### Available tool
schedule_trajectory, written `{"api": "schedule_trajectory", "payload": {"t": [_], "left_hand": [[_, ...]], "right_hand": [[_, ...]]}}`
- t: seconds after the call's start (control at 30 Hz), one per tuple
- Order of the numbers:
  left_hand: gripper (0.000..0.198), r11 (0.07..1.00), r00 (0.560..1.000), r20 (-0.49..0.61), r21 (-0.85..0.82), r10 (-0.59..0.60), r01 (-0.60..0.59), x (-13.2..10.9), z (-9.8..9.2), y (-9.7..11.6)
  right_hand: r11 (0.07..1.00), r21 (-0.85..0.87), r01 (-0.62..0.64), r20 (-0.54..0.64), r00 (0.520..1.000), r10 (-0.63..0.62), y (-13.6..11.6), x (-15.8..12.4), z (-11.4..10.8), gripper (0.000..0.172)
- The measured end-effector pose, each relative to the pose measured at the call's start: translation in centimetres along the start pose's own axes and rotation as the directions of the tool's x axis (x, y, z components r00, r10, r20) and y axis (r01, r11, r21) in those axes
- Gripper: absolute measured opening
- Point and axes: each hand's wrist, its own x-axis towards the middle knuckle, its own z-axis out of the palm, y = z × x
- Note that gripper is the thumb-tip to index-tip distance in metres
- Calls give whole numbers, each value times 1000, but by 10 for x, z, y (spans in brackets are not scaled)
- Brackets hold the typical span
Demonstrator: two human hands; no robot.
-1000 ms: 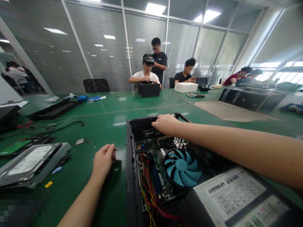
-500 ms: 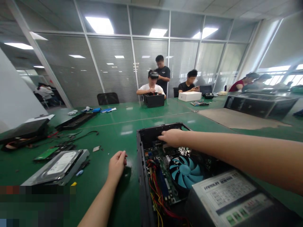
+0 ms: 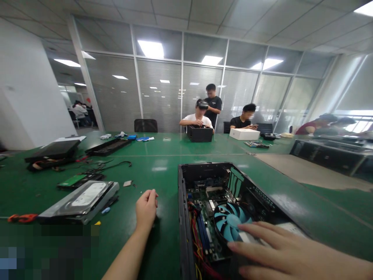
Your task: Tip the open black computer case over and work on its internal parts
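Note:
An open black computer case (image 3: 182, 217) lies in front of me on the table. Inside it are a green motherboard, a round cooling fan (image 3: 233, 219) with light blue blades, and red and yellow cables (image 3: 194, 233). My right hand (image 3: 276, 249) is spread open, palm down, over the case's near right part. It covers most of the power supply (image 3: 293, 228); whether it touches that, I cannot tell. Left of the case, my left hand (image 3: 147, 208) rests closed on the table. Its curled fingers hide whatever may be inside them.
To the left lie a hard drive (image 3: 87, 198), an orange-handled screwdriver (image 3: 23, 218), a green circuit board (image 3: 72, 181) and loose cables. A black panel (image 3: 107, 147) is farther back. Other people sit or stand across the green table (image 3: 157, 163); one works at a dark box (image 3: 199, 134).
My right hand has drawn back from the far inside of the case to its near right part, and its fingers have spread. My left hand stays by the case. The view has tilted up.

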Motion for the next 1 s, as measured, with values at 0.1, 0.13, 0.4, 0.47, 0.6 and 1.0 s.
{"api": "schedule_trajectory", "payload": {"t": [0.1, 0.13, 0.4, 0.47, 0.6, 1.0], "left_hand": [[32, 1000, 980, -197, 3, 29, -28, -4, -6, 7], [32, 999, 973, -224, 7, 49, -48, -5, -7, 9], [30, 991, 989, -84, 55, 122, -118, -8, -7, 11], [31, 993, 991, -74, 59, 110, -106, -6, -6, 8], [34, 992, 995, 31, 76, 98, -100, -6, -1, 4], [38, 989, 979, 178, 91, 103, -121, -4, 7, -1]], "right_hand": [[985, -141, 100, 131, 988, -82, 31, 67, -33, 84], [967, -226, 116, 121, 989, -90, 45, 95, -41, 96], [842, -396, -365, -463, 872, 160, 93, 293, 21, 78], [891, -339, -302, -406, 901, 151, 80, 304, 46, 82], [954, -287, -81, -349, 937, -25, 70, 269, 73, 71], [960, 140, -242, -484, 829, 280, 119, 42, 103, 41]]}}
